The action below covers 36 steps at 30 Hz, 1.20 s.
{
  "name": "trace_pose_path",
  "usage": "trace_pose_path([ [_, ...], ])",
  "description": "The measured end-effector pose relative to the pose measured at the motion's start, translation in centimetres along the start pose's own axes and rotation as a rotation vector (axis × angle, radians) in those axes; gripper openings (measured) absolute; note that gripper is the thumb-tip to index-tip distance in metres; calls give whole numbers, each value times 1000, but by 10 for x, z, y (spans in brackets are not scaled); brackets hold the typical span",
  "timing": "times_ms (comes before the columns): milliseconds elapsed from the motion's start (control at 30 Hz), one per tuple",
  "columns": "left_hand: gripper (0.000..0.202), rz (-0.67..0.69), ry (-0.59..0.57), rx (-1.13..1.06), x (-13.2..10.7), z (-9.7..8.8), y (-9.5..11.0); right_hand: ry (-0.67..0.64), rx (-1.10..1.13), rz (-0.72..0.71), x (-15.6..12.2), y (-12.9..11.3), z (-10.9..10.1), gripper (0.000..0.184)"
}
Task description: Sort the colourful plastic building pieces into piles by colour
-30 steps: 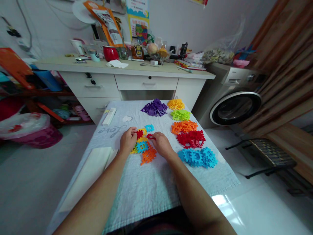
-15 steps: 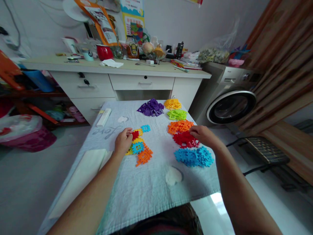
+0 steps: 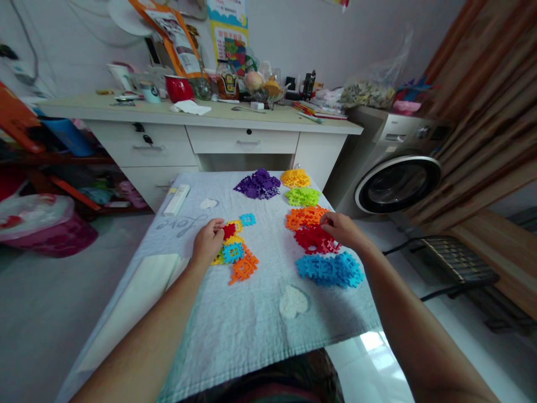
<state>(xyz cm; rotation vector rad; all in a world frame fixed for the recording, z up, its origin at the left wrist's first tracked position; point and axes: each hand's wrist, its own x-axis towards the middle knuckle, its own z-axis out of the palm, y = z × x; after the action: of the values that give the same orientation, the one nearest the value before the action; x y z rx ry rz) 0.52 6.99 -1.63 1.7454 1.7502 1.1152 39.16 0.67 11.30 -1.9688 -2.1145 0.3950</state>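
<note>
My left hand [image 3: 207,242] rests with curled fingers on the left side of a small joined cluster of plastic grid tiles [image 3: 235,253], its fingertips on a red tile [image 3: 229,230]. My right hand [image 3: 342,229] lies over the pile of red tiles [image 3: 314,239], fingers bent down into it, next to the orange pile [image 3: 305,216]. What the fingers hold is hidden. A blue pile [image 3: 329,269] lies nearer to me. Purple [image 3: 258,184], yellow [image 3: 295,178] and green [image 3: 302,196] piles lie at the far end of the cloth-covered table [image 3: 251,319].
A white flat box [image 3: 177,200] and a pale sheet [image 3: 134,302] lie on the table's left side. Behind stands a cluttered white desk [image 3: 197,131] with drawers. A washing machine [image 3: 396,168] is at the right, a chair [image 3: 457,266] beside it, and bags on the floor at left.
My right hand left the tile cluster a second ago and moved right to the red pile, then drew slightly back over it. My left hand stayed on the cluster.
</note>
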Motion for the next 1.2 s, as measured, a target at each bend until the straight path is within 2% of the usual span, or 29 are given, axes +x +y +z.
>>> trace_pose_path([
  [467, 34, -2, 8, -5, 1, 0, -3, 24, -304, 26, 8, 3, 15, 17],
  [533, 33, 0, 9, -5, 0, 0, -2, 18, -295, -13, 5, 1, 16, 17],
  [633, 33, 3, 9, -7, 0, 0, -2, -26, -276, -155, 0, -5, 18, 18],
  [733, 33, 4, 9, -11, 0, 0, -2, -87, -298, -244, -3, -12, 24, 28],
  [967, 32, 4, 2, -23, 0, -2, 1, -135, -441, -213, 2, -22, 37, 34],
  [1200, 31, 7, 9, -28, -1, -2, 0, -74, -458, -195, 8, -26, 43, 24],
])
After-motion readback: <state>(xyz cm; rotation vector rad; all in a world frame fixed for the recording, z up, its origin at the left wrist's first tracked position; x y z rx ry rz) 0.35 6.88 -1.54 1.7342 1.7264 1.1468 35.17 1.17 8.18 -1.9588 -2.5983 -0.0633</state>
